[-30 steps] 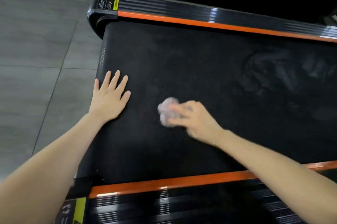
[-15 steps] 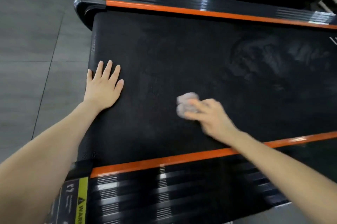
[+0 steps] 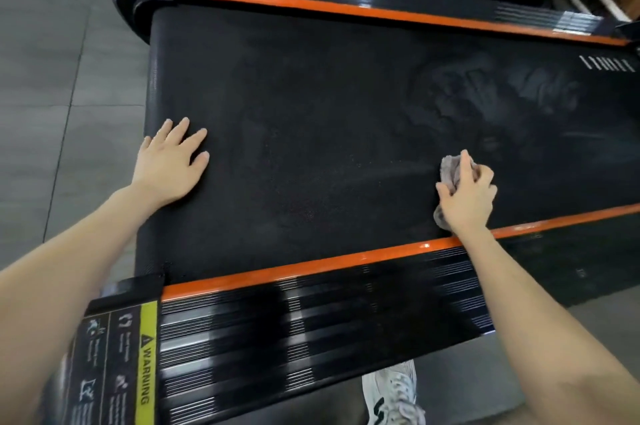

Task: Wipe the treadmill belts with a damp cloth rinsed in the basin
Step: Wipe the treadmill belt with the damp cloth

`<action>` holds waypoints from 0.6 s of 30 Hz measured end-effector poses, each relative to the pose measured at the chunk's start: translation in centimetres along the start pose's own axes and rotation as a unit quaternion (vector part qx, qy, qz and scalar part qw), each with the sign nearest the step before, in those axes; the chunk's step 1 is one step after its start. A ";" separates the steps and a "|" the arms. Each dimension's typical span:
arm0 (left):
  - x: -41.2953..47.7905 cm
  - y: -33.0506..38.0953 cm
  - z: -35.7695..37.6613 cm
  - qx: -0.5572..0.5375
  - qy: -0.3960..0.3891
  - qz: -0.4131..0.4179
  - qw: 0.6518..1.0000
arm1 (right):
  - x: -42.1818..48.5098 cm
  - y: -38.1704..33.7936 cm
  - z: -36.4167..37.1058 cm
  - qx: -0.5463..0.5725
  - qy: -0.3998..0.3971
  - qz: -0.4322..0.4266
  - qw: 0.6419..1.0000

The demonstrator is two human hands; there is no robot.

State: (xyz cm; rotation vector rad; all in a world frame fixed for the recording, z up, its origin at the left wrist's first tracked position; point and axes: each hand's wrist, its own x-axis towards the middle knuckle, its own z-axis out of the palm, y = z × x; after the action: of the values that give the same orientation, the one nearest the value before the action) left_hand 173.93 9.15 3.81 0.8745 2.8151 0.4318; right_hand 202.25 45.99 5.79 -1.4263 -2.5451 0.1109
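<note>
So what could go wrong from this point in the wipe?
The cloth is bunched small in the right hand, so passes may skip strips of the belt; the smudges further along look untouched. The left hand leans flat on the belt near its end; it might leave prints, or the belt might slip under it.
</note>
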 end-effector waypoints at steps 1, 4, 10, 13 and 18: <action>-0.5 0.1 0.0 0.001 -0.003 0.004 1.000 | -0.2 -0.4 0.0 0.006 -0.017 0.025 1.000; -1.6 0.4 0.3 0.014 -0.005 0.002 1.000 | -2.0 -2.2 -0.3 0.074 -0.058 -0.010 0.996; -1.9 1.4 0.3 0.025 -0.021 -0.021 0.999 | -13.8 -15.4 0.2 0.205 -0.182 -0.363 0.891; -2.4 0.6 0.5 0.028 -0.029 -0.015 0.999 | -13.2 -15.1 0.3 0.185 -0.172 -0.448 0.858; -2.8 0.5 0.7 0.024 -0.016 -0.012 1.000 | -4.8 -2.1 -0.6 0.118 -0.087 -0.335 0.931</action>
State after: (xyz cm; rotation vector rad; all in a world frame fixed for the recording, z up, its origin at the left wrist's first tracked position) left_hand 176.66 8.09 3.51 0.8492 2.8144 0.3460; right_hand 203.07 40.79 5.99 -0.4289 -2.8837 0.4209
